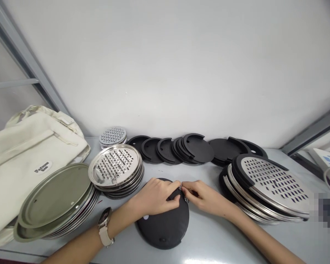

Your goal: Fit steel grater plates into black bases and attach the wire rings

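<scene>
A round black disc point(167, 227) lies on the grey table in front of me. Above its far right edge, my left hand point(161, 194) is closed in a pinch, fingers curled over the disc. Opposite it, my right hand point(198, 194) pinches at the same spot, thumb and forefinger meeting the left fingertips. A small shiny metal piece point(186, 200) shows just below the right fingertips. What each pinch holds is mostly hidden. On my left wrist sits a watch point(106, 225) with a light strap.
Left of the disc stand stacked round metal graters point(115, 165) and green oval trays point(55, 198), beside a cream bag point(30, 154). Black round holders point(198, 148) line the wall. Large graters with black rims point(275, 183) are piled right. A smaller grater stack point(112, 136) stands behind.
</scene>
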`<state>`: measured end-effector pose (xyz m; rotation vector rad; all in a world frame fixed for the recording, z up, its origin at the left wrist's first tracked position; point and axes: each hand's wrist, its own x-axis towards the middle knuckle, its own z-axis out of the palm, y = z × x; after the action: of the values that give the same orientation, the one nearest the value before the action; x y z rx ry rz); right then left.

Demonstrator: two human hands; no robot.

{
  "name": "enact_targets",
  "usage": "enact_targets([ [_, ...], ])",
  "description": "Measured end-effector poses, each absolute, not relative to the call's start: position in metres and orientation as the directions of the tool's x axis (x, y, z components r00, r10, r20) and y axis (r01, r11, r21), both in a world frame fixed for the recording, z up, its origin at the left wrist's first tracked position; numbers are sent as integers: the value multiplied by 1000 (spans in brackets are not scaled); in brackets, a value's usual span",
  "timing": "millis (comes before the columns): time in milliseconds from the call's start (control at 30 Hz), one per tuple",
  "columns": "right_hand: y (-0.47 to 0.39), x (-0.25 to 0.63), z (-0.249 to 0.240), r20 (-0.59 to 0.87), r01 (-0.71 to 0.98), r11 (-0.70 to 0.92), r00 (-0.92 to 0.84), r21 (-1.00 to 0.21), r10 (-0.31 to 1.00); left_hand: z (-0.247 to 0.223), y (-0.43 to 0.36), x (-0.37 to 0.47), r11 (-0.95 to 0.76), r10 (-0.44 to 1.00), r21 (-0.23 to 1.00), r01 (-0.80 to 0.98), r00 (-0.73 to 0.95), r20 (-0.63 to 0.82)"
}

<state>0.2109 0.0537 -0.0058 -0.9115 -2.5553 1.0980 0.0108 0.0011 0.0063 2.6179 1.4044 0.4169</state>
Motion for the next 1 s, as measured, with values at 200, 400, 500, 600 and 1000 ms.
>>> enact_targets([
  [200,54,212,-4,-51,450,529,-794,-720,606,7,1,11,-557,830,218,801,532,166],
  [400,55,215,1,-69,448,530,-806,-720,588,7,0,11,-542,840,202,816,519,157],
  [500,54,215,3,-68,450,538,-808,-713,585,6,0,10,-532,847,229,816,504,171],
  [600,53,214,3,-70,459,530,-799,-713,598,5,0,10,-549,836,244,800,518,182],
  [1000,57,216,3,-105,448,498,-812,-743,575,6,0,9,-600,799,204,773,566,203],
])
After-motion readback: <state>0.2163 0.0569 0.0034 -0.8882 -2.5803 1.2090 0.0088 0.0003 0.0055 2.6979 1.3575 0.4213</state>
